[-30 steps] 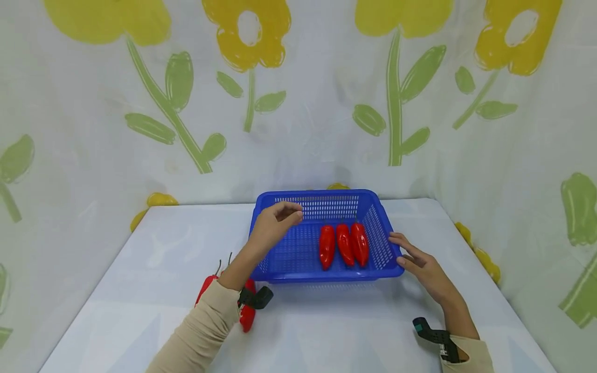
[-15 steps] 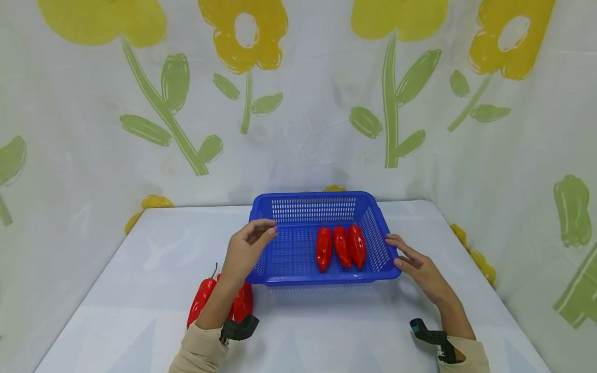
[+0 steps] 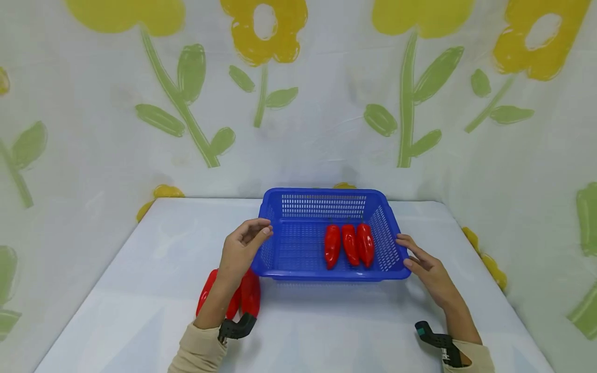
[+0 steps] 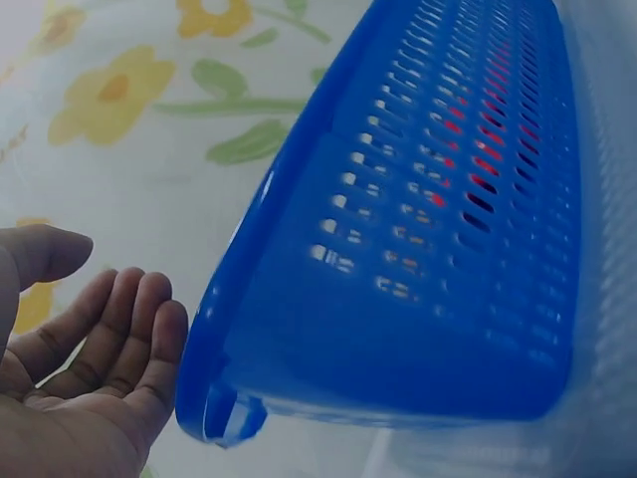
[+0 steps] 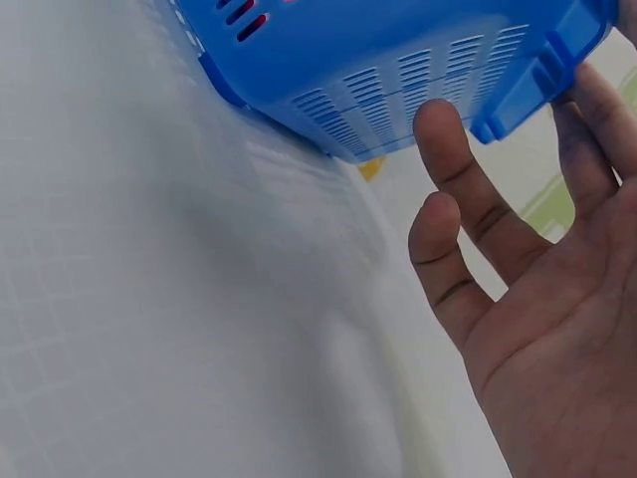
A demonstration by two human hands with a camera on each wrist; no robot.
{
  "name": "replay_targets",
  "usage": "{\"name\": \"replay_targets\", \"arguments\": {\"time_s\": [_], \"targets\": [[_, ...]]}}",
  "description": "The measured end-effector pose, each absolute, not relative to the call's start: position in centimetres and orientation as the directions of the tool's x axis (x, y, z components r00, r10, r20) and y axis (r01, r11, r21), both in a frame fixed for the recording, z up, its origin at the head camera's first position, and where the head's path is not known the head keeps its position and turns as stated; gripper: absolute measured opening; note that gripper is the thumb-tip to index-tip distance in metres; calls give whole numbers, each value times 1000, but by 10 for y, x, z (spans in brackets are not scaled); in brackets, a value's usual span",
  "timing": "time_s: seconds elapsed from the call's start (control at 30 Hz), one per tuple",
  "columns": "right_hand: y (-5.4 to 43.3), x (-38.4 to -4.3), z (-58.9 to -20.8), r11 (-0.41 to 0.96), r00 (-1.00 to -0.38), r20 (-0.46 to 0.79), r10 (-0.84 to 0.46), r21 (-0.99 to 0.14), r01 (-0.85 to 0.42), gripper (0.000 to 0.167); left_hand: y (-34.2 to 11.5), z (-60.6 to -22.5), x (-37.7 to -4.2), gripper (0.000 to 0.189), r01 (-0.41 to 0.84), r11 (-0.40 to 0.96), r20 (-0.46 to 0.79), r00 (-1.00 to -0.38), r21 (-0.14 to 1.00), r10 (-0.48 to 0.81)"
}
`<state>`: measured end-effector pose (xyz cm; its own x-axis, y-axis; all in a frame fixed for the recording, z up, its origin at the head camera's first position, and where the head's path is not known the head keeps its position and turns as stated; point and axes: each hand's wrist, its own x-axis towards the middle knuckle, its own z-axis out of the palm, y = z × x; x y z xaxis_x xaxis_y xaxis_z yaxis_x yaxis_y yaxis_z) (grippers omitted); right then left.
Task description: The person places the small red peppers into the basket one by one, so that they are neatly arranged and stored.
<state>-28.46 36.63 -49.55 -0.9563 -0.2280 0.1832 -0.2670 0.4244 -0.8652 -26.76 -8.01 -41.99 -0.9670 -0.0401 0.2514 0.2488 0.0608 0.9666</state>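
Note:
A blue plastic basket point(image 3: 298, 274) with slotted walls sits on the table, three red peppers point(image 3: 351, 245) side by side in its right half. At its left rim is my left hand point(image 3: 240, 254), thumb apart from loosely bent fingers. In the left wrist view the fingertips point(image 4: 169, 321) come right up to the rim, with nothing in the grasp. My right hand point(image 3: 431, 274) holds the basket's right rim between thumb and forefingers. The right wrist view shows two other fingers point(image 5: 468, 179) hanging free below the rim. More red peppers point(image 3: 251, 292) lie under the left forearm, partly hidden.
The white table point(image 3: 336, 331) reaches back to a curtain point(image 3: 317, 140) printed with yellow flowers, which also hangs at both sides. Each wrist carries a black camera mount point(image 3: 238, 326).
My left hand has moved from above the basket's left half out to the left rim. The right hand stays on the right rim, and the head view has shifted slightly.

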Motion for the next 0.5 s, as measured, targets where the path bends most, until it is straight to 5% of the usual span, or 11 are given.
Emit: {"name": "replay_targets", "arguments": {"time_s": [0.5], "targets": [[360, -278, -497, 281, -941, 244, -235, -909, -306, 45, -96, -432, -254, 33, 247, 102, 260, -956, 964, -137]]}}
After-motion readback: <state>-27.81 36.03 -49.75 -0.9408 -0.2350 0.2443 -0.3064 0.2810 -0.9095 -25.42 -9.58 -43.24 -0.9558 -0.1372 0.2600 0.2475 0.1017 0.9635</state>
